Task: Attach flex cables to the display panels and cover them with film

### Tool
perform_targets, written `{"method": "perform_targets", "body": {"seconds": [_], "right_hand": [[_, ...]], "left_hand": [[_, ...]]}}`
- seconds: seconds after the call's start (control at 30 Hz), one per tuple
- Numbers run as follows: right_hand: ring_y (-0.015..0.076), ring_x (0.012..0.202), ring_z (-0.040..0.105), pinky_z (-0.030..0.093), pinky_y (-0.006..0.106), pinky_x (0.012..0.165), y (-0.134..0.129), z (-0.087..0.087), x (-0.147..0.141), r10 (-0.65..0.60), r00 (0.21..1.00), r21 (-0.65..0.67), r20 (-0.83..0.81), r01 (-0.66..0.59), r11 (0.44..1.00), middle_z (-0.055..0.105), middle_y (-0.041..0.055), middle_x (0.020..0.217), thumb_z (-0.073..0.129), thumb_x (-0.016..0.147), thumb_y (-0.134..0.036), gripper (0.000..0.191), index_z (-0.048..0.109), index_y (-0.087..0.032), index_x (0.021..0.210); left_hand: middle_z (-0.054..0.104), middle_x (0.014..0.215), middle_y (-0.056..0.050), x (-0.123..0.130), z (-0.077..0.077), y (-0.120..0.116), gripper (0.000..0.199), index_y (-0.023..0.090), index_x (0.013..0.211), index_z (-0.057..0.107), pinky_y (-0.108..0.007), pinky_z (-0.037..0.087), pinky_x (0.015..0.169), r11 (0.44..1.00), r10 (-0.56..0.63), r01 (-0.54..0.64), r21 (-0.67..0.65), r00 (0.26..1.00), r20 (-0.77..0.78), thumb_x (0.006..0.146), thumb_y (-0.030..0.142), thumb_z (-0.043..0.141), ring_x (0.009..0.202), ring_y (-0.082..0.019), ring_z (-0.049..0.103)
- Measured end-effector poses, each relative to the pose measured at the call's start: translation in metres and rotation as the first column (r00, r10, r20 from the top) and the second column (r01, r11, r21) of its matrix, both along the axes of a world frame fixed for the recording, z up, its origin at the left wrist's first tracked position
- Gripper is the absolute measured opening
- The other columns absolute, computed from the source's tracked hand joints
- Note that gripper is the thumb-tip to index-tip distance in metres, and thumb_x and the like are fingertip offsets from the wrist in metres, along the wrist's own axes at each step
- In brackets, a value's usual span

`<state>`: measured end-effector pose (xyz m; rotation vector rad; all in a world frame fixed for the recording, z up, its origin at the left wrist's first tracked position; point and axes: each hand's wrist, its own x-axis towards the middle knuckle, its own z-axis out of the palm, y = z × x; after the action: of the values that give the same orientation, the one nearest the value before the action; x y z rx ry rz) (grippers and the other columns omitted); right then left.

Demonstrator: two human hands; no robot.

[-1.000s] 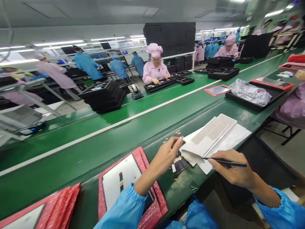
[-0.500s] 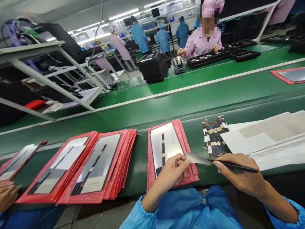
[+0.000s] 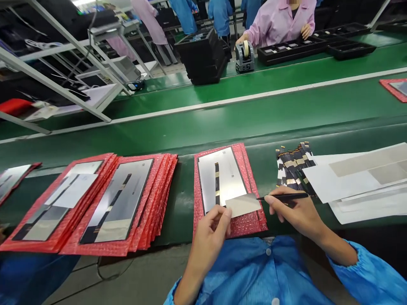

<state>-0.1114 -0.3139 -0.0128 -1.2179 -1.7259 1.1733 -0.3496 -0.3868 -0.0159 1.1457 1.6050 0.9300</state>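
The left hand [image 3: 211, 231] covers the near end of the grey panel [image 3: 221, 178] on the worktop's front edge, so that end cannot be seen. The right hand [image 3: 294, 212] hides part of the thin black tool [image 3: 282, 196]. White sheets [image 3: 352, 178] overlap the pile of small dark strips [image 3: 292, 163] and run off the picture's right edge. A red tray [image 3: 396, 88] at the right is cut off too.

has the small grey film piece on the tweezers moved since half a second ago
Yes. The small grey film piece, held by thin black tweezers in the right hand, went left, from beside the red bubble-wrap pad to over its lower corner.
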Motion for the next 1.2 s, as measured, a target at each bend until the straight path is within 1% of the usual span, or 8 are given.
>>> {"method": "perform_targets", "body": {"seconds": [0.13,0.3,0.4,0.53,0.7,0.83,1.07,1.2], "right_hand": [[0.0058,0.037,0.058,0.047,0.016,0.038,0.007,-0.002,-0.009,0.054,0.998,-0.089,-0.029,-0.056,0.994,0.068,-0.0079,0.059,0.064,0.088,-0.043,0.023,0.07,-0.025,0.077],[0.0065,0.038,0.059,0.049,0.016,0.038,0.003,-0.01,-0.014,0.054,0.997,-0.174,-0.055,-0.062,0.983,0.067,-0.0077,0.059,0.065,0.089,-0.042,0.02,0.07,-0.024,0.079],[0.0077,0.042,0.062,0.052,0.017,0.042,-0.001,-0.015,-0.016,0.04,0.999,-0.184,-0.036,-0.046,0.982,0.069,-0.0072,0.06,0.066,0.089,-0.041,0.019,0.071,-0.025,0.08],[0.0092,0.046,0.066,0.056,0.018,0.046,-0.004,-0.018,-0.019,0.036,0.999,-0.192,-0.034,-0.042,0.98,0.07,-0.0067,0.06,0.066,0.089,-0.039,0.016,0.072,-0.025,0.082],[0.0105,0.047,0.068,0.058,0.019,0.047,-0.006,-0.017,-0.021,0.017,1.0,-0.187,-0.011,-0.019,0.982,0.071,-0.0063,0.06,0.066,0.089,-0.037,0.015,0.072,-0.025,0.082],[0.0102,0.047,0.069,0.058,0.019,0.047,-0.006,-0.014,-0.021,0.007,1.0,-0.169,0.018,-0.004,0.986,0.071,-0.007,0.059,0.067,0.089,-0.035,0.013,0.072,-0.025,0.081],[0.0108,0.048,0.07,0.058,0.02,0.046,-0.006,-0.013,-0.022,-0.001,0.999,-0.174,0.039,0.007,0.985,0.071,-0.0076,0.059,0.067,0.089,-0.036,0.012,0.071,-0.028,0.08],[0.013,0.048,0.069,0.058,0.023,0.046,-0.006,-0.012,-0.022,-0.007,0.999,-0.179,0.051,0.016,0.984,0.071,-0.0068,0.059,0.066,0.088,-0.038,0.012,0.072,-0.031,0.08]], "left_hand": [[0.052,0.052,0.004,-0.002,-0.004,-0.01,0.038,0.026,0.07,0.063,-0.022,0.039,0.038,0.985,0.11,-0.079,0.151,0.972,-0.209,0.086,0.06,0.061,0.042,-0.008,0.049],[0.061,0.055,0.003,0.002,-0.003,-0.02,0.011,0.032,0.08,0.065,-0.024,0.043,0.04,0.953,0.165,-0.041,0.299,0.901,-0.402,0.09,0.038,0.063,0.042,-0.009,0.052],[0.063,0.058,0.002,0.002,-0.004,-0.021,0.008,0.033,0.082,0.065,-0.027,0.044,0.041,0.939,0.186,0.002,0.345,0.838,-0.513,0.089,0.036,0.062,0.042,-0.01,0.053],[0.065,0.063,0.0,-0.001,-0.008,-0.019,0.011,0.032,0.081,0.062,-0.03,0.048,0.048,0.931,0.2,0.057,0.362,0.749,-0.631,0.09,0.038,0.059,0.049,-0.012,0.059],[0.063,0.064,-0.001,-0.002,-0.009,-0.018,0.014,0.031,0.078,0.058,-0.037,0.049,0.056,0.93,0.181,0.1,0.354,0.715,-0.676,0.091,0.038,0.058,0.056,-0.016,0.06],[0.062,0.064,-0.001,-0.001,-0.008,-0.018,0.018,0.031,0.077,0.057,-0.04,0.048,0.058,0.934,0.168,0.1,0.343,0.723,-0.67,0.093,0.039,0.055,0.058,-0.017,0.058],[0.059,0.063,0.001,-0.001,-0.005,-0.017,0.019,0.029,0.076,0.056,-0.036,0.043,0.061,0.944,0.163,0.072,0.321,0.745,-0.647,0.092,0.038,0.055,0.058,-0.016,0.053],[0.058,0.065,0.003,0.0,-0.004,-0.016,0.023,0.025,0.075,0.056,-0.031,0.04,0.064,0.943,0.159,0.079,0.323,0.745,-0.648,0.093,0.039,0.054,0.061,-0.014,0.05]]}}
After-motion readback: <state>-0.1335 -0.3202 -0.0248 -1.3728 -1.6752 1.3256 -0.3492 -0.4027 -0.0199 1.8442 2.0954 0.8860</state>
